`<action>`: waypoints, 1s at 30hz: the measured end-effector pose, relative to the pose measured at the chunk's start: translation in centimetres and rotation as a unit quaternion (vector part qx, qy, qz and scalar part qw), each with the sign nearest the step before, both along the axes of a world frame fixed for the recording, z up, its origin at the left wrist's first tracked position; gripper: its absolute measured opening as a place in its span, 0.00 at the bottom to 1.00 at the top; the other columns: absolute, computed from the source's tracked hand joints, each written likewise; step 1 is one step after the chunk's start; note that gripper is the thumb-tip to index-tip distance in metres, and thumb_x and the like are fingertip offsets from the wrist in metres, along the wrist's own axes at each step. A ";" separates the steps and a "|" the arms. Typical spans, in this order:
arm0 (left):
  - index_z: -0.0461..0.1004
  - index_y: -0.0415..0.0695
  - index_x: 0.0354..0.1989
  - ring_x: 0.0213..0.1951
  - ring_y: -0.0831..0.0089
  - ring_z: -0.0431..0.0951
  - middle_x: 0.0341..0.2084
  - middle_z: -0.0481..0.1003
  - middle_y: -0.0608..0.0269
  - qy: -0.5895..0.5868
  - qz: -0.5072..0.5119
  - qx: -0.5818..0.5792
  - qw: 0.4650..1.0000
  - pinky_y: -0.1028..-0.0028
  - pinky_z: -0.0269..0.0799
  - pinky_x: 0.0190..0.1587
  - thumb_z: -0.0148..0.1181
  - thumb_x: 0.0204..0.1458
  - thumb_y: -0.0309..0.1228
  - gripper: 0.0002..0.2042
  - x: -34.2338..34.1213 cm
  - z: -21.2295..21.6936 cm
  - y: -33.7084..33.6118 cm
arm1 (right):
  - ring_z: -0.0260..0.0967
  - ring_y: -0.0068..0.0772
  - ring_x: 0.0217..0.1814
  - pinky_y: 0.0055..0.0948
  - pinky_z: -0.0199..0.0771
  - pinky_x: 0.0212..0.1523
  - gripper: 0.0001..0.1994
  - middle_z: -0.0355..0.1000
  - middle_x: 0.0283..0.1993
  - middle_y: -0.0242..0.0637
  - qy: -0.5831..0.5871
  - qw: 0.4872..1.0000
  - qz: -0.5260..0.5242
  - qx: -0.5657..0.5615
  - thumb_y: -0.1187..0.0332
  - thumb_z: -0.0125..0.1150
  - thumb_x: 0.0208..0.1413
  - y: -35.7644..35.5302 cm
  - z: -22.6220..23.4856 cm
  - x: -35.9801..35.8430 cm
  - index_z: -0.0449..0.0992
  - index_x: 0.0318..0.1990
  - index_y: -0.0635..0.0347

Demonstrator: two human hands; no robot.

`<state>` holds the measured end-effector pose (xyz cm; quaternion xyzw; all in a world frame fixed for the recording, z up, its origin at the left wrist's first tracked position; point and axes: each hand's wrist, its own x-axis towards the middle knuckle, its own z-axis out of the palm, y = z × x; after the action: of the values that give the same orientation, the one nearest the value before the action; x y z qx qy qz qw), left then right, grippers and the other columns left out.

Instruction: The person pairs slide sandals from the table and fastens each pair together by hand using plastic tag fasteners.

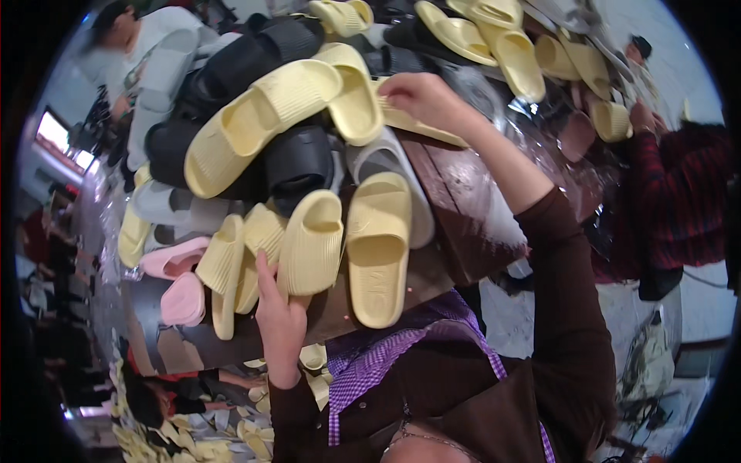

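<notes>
L hand (279,315): fingers extended at near slide's lower L edge; clamped or not, can't tell.
Near slide (310,251): on table (289,334), just up-R of L fingers; long axis runs away from me; L hand nearer.
R hand (426,98): fingers curled at far slide (421,127); grip hidden, can't tell.

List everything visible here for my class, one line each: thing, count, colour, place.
Yellow slides: many, pale yellow, across the table, heaped lower left
Black slides: several, black, table's upper left
Grey slides: several, light grey, among the others
Pink slides: at least two, pink, table's near left
Table: one, dark brown, under the slides
Plastic film: uncountable, transparent, table's right
Other people: several, in white upper left, in red-and-dark plaid right
Checked garment: one, purple and white, lower centre
Left grip: one, brown-sleeved bare hand, at a front yellow slide
Right grip: one, brown-sleeved bare hand, at a rear yellow slide
</notes>
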<state>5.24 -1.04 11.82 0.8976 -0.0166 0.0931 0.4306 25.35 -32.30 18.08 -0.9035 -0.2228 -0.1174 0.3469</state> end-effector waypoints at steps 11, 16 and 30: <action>0.57 0.33 0.58 0.48 0.51 0.69 0.49 0.65 0.45 -0.154 0.000 0.159 0.975 0.64 0.67 0.47 0.49 0.50 0.21 0.24 2.6 -1.3 3.8 | 0.69 0.24 0.33 0.21 0.70 0.38 0.18 0.73 0.33 0.36 -0.123 0.992 -0.017 -0.005 0.68 0.62 0.49 10.2 -0.1 5.8 0.71 0.47 0.66; 0.54 0.35 0.60 0.42 0.65 0.71 0.47 0.66 0.53 -0.040 0.067 -0.413 0.908 0.70 0.71 0.39 0.53 0.54 0.29 0.26 9.8 1.4 6.1 | 0.68 0.21 0.30 0.19 0.69 0.33 0.22 0.72 0.31 0.35 0.097 0.985 -0.053 0.133 0.65 0.66 0.46 11.2 -1.5 9.1 0.71 0.46 0.70; 0.56 0.37 0.53 0.49 0.51 0.65 0.45 0.63 0.45 0.066 0.121 -0.709 0.691 0.49 0.63 0.53 0.51 0.55 0.43 0.25 19.5 0.8 5.6 | 0.65 0.17 0.27 0.15 0.61 0.26 0.14 0.71 0.28 0.29 0.198 0.943 -0.016 0.265 0.65 0.66 0.47 11.0 -1.7 4.0 0.75 0.38 0.64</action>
<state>24.72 4.59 12.64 0.3232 0.1915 0.0693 0.9242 29.32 -21.34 16.35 -0.7873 -0.0955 0.0036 0.6091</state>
